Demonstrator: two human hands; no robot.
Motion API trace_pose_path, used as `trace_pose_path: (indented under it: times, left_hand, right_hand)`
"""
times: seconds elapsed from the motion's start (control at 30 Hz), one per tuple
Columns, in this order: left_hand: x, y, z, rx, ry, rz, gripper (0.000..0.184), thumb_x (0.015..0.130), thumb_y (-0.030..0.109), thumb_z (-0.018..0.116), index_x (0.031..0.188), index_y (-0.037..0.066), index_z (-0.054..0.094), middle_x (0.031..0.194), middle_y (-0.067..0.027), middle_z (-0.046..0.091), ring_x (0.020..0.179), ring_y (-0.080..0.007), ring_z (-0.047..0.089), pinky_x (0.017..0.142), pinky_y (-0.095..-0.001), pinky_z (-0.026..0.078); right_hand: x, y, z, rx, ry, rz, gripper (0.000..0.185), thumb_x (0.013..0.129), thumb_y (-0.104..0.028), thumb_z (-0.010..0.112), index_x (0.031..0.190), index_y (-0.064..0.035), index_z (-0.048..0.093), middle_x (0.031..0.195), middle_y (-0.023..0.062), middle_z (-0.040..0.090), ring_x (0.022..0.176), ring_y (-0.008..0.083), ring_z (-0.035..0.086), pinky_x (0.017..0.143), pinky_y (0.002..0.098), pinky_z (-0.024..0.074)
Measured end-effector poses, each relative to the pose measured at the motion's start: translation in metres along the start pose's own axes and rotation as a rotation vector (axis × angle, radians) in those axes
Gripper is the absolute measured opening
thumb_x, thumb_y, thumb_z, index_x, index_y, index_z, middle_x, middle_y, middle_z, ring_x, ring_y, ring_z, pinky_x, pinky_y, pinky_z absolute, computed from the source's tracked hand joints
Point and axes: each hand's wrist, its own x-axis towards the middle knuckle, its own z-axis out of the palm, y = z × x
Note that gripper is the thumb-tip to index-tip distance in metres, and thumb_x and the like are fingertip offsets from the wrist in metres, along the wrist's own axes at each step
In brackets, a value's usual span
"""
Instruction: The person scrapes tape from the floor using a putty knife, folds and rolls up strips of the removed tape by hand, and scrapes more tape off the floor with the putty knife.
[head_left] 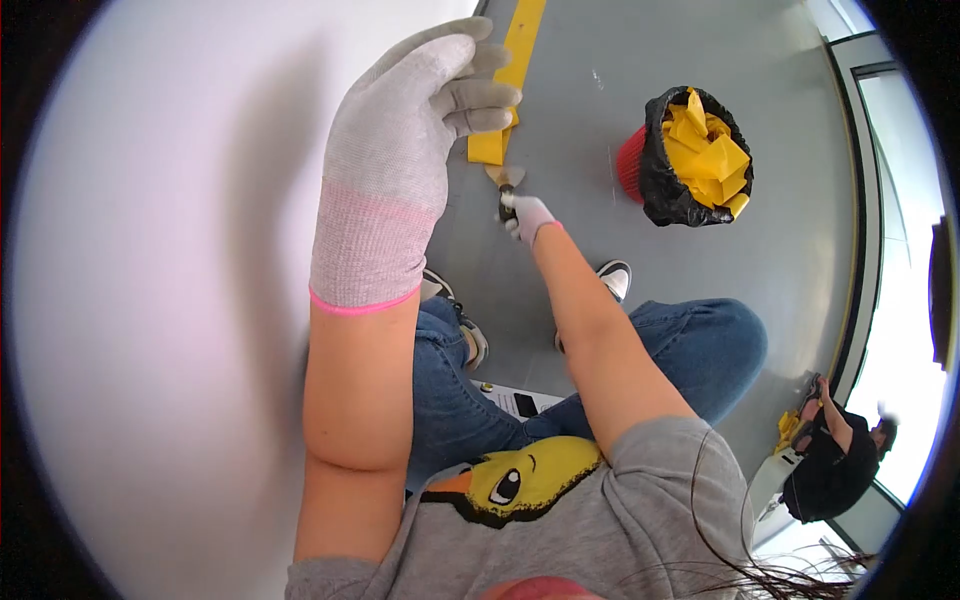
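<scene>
My left hand (400, 140), in a pale grey work glove with a pink-edged cuff, is raised beside the white wall. Its fingers are stretched out, slightly curved and apart, with nothing seen in them. Lower down, my right hand (530, 218), gloved too, is wrapped round the dark handle of a scraper (507, 178). The scraper's blade is at the floor, close to the near end of a yellow floor tape strip (487, 150). I cannot tell whether the blade touches the tape. Part of the strip looks folded over, and my left fingers cover some of it.
Right of the tape stands a red bin (631, 165) with a black liner (665, 200), full of crumpled yellow tape (708, 160). The white wall (170, 300) runs along my left. At the far right, another person (838, 465) in dark clothes is low down near yellow material. A white object (515, 400) lies beneath me.
</scene>
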Motion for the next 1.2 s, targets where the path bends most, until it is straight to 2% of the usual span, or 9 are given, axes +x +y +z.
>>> trace_pose_path:
  times: [0.2, 0.33, 0.43, 0.5, 0.7, 0.77, 1.03, 1.13, 1.2]
  left_hand:
    - [-0.001, 0.003, -0.004, -0.019, -0.036, 0.022, 0.041, 0.091, 0.023, 0.052, 0.120, -0.006, 0.052, 0.108, -0.0203, 0.061, 0.085, -0.0250, 0.063, 0.076, -0.0341, 0.053]
    - [0.000, 0.004, -0.002, 0.000, -0.019, 0.014, 0.042, 0.091, 0.023, 0.052, 0.121, -0.006, 0.051, 0.107, -0.0205, 0.061, 0.083, -0.0254, 0.064, 0.075, -0.0346, 0.053]
    - [-0.001, 0.009, 0.008, 0.079, 0.070, -0.043, 0.041, 0.092, 0.022, 0.050, 0.122, -0.006, 0.050, 0.107, -0.0201, 0.061, 0.085, -0.0253, 0.064, 0.075, -0.0343, 0.053]
    - [-0.011, 0.011, 0.004, -0.056, -0.095, 0.030, 0.042, 0.092, 0.022, 0.049, 0.122, -0.006, 0.050, 0.108, -0.0202, 0.061, 0.086, -0.0253, 0.063, 0.076, -0.0338, 0.052]
    - [-0.003, 0.007, 0.006, -0.008, 0.002, -0.011, 0.043, 0.092, 0.023, 0.048, 0.123, -0.007, 0.048, 0.111, -0.0204, 0.058, 0.089, -0.0261, 0.062, 0.076, -0.0334, 0.051]
    - [-0.003, 0.008, 0.008, 0.003, -0.002, -0.029, 0.043, 0.093, 0.022, 0.047, 0.124, -0.007, 0.047, 0.110, -0.0203, 0.058, 0.089, -0.0262, 0.062, 0.076, -0.0334, 0.051]
    - [-0.001, 0.010, 0.008, 0.029, -0.008, -0.056, 0.042, 0.095, 0.022, 0.044, 0.125, -0.008, 0.045, 0.110, -0.0199, 0.057, 0.089, -0.0262, 0.062, 0.076, -0.0330, 0.051]
    - [-0.001, 0.012, 0.010, 0.051, -0.010, -0.066, 0.043, 0.094, 0.023, 0.045, 0.125, -0.008, 0.045, 0.110, -0.0202, 0.057, 0.090, -0.0266, 0.061, 0.077, -0.0330, 0.051]
    - [-0.002, 0.011, 0.010, 0.028, -0.063, -0.050, 0.044, 0.093, 0.023, 0.046, 0.125, -0.008, 0.045, 0.111, -0.0202, 0.057, 0.091, -0.0265, 0.061, 0.077, -0.0333, 0.051]
  right_hand:
    - [0.002, 0.024, -0.009, 0.398, -0.152, -0.122, 0.027, 0.094, -0.031, 0.053, 0.090, -0.0041, 0.054, 0.079, 0.0083, 0.060, 0.047, 0.0075, 0.040, 0.039, 0.0214, 0.0309]
    - [-0.010, 0.105, -0.012, -0.103, -0.125, -0.250, 0.029, 0.094, -0.030, 0.052, 0.102, -0.0018, 0.054, 0.082, 0.0071, 0.060, 0.051, 0.0104, 0.050, 0.039, 0.0231, 0.0358]
    - [-0.032, 0.143, -0.012, -0.171, -0.160, -0.085, 0.028, 0.093, -0.028, 0.053, 0.107, -0.0040, 0.052, 0.084, 0.0070, 0.062, 0.051, 0.0114, 0.051, 0.040, 0.0239, 0.0379]
    - [-0.030, 0.156, -0.009, -0.141, -0.176, 0.045, 0.029, 0.093, -0.025, 0.054, 0.114, -0.0059, 0.049, 0.089, 0.0069, 0.064, 0.051, 0.0098, 0.049, 0.040, 0.0230, 0.0376]
    - [0.012, 0.095, 0.032, -0.288, -0.170, 0.038, 0.025, 0.093, -0.029, 0.054, 0.096, -0.0042, 0.056, 0.079, 0.0068, 0.064, 0.046, 0.0084, 0.043, 0.036, 0.0224, 0.0336]
    - [0.024, 0.057, 0.055, -0.259, -0.154, -0.017, 0.031, 0.091, -0.030, 0.055, 0.074, -0.0037, 0.057, 0.065, 0.0076, 0.062, 0.038, 0.0108, 0.041, 0.033, 0.0271, 0.0307]
    - [0.032, -0.015, 0.122, 0.686, -0.196, 0.061, 0.022, 0.096, -0.030, 0.049, 0.087, -0.0100, 0.047, 0.079, 0.0109, 0.060, 0.047, 0.0101, 0.043, 0.035, 0.0217, 0.0303]
    - [0.005, 0.002, 0.099, 0.741, -0.257, -0.098, 0.026, 0.096, -0.034, 0.049, 0.088, -0.0092, 0.049, 0.080, 0.0099, 0.061, 0.050, 0.0109, 0.045, 0.039, 0.0223, 0.0336]
    - [-0.013, 0.036, 0.072, 0.460, -0.273, -0.225, 0.022, 0.095, -0.030, 0.051, 0.094, -0.0072, 0.052, 0.081, 0.0084, 0.061, 0.051, 0.0113, 0.045, 0.042, 0.0253, 0.0352]
